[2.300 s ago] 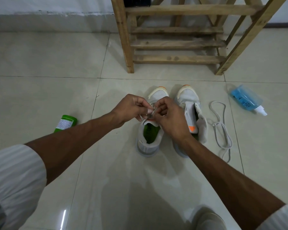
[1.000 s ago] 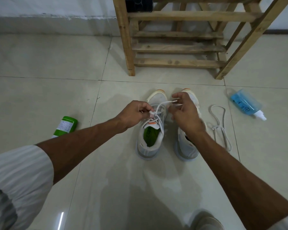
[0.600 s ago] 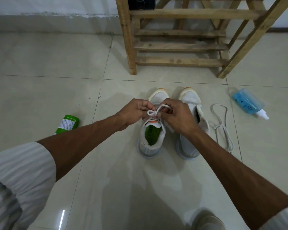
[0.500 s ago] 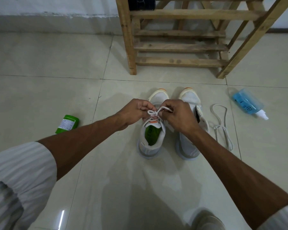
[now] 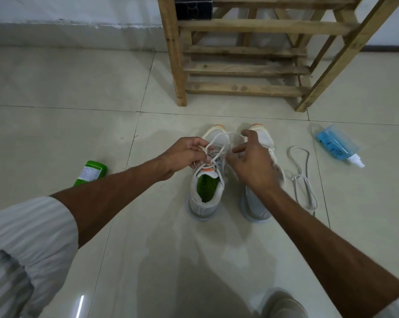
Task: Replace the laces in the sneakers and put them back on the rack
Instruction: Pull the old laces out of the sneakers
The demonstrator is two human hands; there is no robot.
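Sneakers: side by side.
Rack: behind sneakers, box on it.
Lace: right of sneakers.
Bottle: right of lace.
Can: left of sneakers.

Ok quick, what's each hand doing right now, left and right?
Left hand: pinches the lace over a sneaker.
Right hand: fingers spread, lace reaches them; grip cannot be told.

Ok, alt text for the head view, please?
A person's left hand pinches the white lace of a green-lined sneaker, the right hand spread beside it. A second sneaker, a loose lace, a blue bottle, a green can and a wooden rack are nearby.
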